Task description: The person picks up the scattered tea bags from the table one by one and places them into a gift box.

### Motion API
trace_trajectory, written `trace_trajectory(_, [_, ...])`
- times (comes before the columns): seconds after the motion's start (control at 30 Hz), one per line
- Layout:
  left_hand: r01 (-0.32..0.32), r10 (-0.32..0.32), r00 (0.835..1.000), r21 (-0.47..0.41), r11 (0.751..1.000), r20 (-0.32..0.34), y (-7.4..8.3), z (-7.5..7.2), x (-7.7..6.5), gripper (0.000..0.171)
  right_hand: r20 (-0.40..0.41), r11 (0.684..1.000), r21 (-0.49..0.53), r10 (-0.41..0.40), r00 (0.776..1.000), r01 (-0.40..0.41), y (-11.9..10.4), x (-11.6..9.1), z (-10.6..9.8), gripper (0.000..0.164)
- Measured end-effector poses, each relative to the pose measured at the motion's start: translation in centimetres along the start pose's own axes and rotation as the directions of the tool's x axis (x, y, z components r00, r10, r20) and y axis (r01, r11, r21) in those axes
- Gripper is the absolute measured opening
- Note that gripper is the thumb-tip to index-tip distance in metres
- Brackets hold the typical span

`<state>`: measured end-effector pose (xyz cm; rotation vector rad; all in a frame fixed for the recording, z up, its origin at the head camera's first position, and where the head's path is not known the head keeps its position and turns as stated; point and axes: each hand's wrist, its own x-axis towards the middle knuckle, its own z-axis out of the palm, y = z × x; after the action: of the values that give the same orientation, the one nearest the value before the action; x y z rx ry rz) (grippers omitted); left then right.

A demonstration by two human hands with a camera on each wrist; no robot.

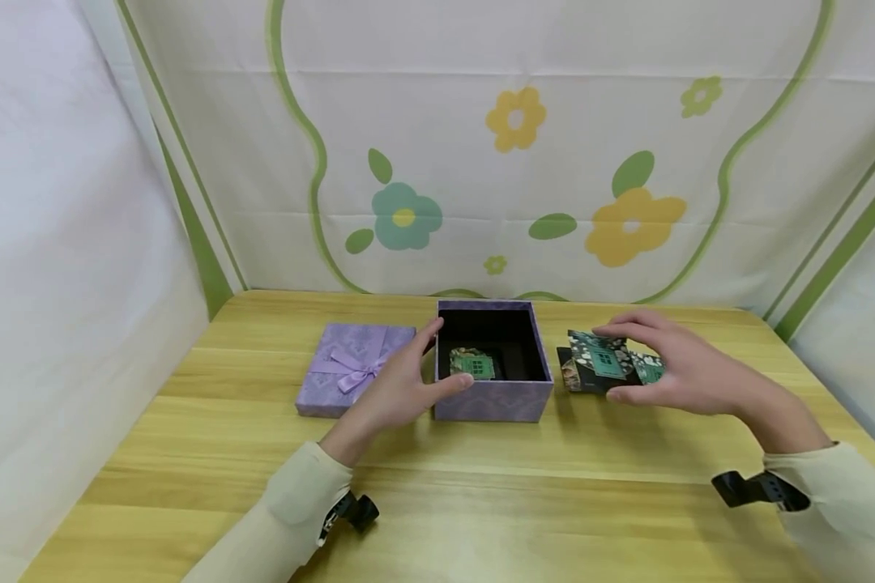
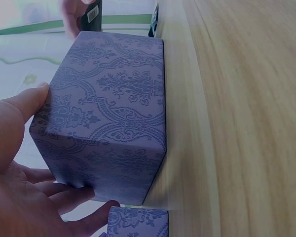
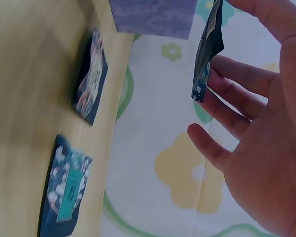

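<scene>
My left hand holds the near left corner of an open purple patterned gift box, thumb at the front rim and fingers along the left wall. Inside the box, on its dark floor, lies a green-labelled floral sachet. Just right of the box, my right hand pinches a dark floral sachet above the table; the right wrist view shows it edge-on at the fingertips. Beneath and beside that hand, two more sachets lie on the wood, one with reddish print and one with a teal label.
The purple lid with a ribbon bow rests on the table left of the box, partly behind my left hand. The wooden table ends at a white flowered cloth behind, with more cloth on both sides.
</scene>
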<state>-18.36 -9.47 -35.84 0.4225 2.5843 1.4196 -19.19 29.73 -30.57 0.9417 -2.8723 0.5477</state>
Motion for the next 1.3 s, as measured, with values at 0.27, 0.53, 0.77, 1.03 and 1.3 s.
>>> trace_trajectory(0.27, [-0.013,0.013,1.0,0.006,1.0,0.002,0.0,0.0,0.1,0.101,0.032,0.999,0.039,0.003,0.999,-0.004,-1.3,2.1,0.1,0.075])
trace_trajectory(0.53, [-0.014,0.014,1.0,0.005,1.0,0.0,-0.2,0.0,0.2,0.101,0.032,0.997,0.068,0.019,0.999,-0.021,-1.9,3.9,0.4,0.078])
trace_trajectory(0.77, [-0.005,0.005,1.0,0.0,1.0,-0.003,-0.2,-0.1,0.1,0.101,0.048,0.996,0.082,0.031,0.998,-0.035,-2.9,6.1,0.7,0.078])
trace_trajectory(1.03, [0.003,-0.003,1.0,-0.008,1.0,-0.005,-0.2,-0.1,0.0,0.102,0.079,0.993,0.115,-0.026,0.997,0.017,-4.2,8.8,1.9,0.081])
trace_trajectory(1.3, [-0.003,0.003,1.0,0.005,1.0,-0.013,-0.3,0.0,0.2,0.102,0.092,0.989,0.143,-0.054,0.994,0.04,-5.2,10.4,3.4,0.08])
